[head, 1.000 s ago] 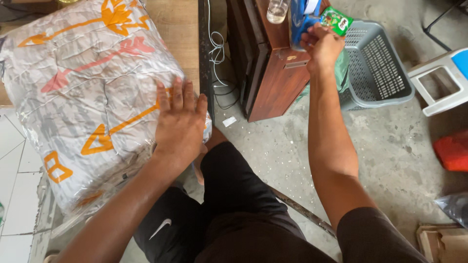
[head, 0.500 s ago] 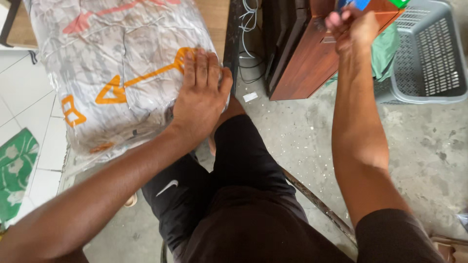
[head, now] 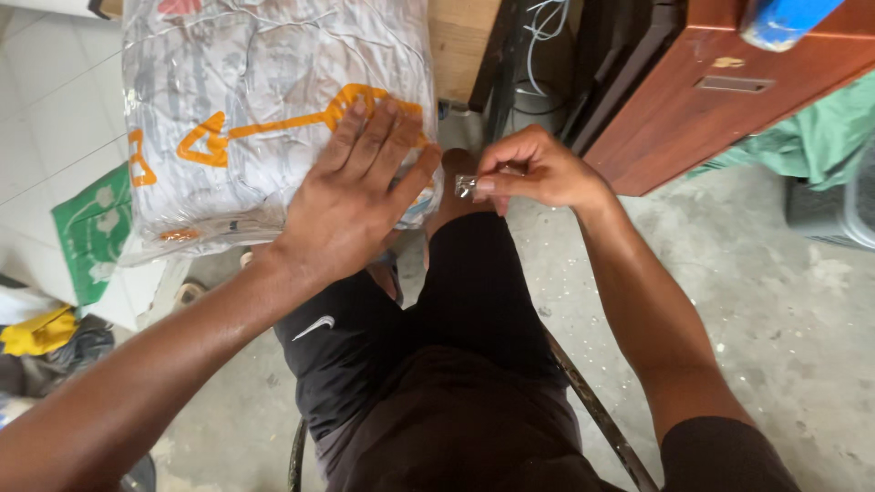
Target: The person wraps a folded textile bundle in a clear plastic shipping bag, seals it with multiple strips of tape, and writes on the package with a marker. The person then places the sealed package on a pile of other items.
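1. A bulky clear plastic bundle fills the upper left of the frame; it holds grey-white quilted fabric with orange arrow markings.
2. The left hand lies flat and open on the bundle's lower right corner, fingers spread.
3. The right hand, at upper centre, pinches a small shiny metal piece between thumb and fingertips, just beside the bundle's edge.

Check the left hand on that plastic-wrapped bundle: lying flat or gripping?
Flat: the left hand lies palm-down, fingers spread, on the plastic-wrapped bundle, no fingers curled around it.
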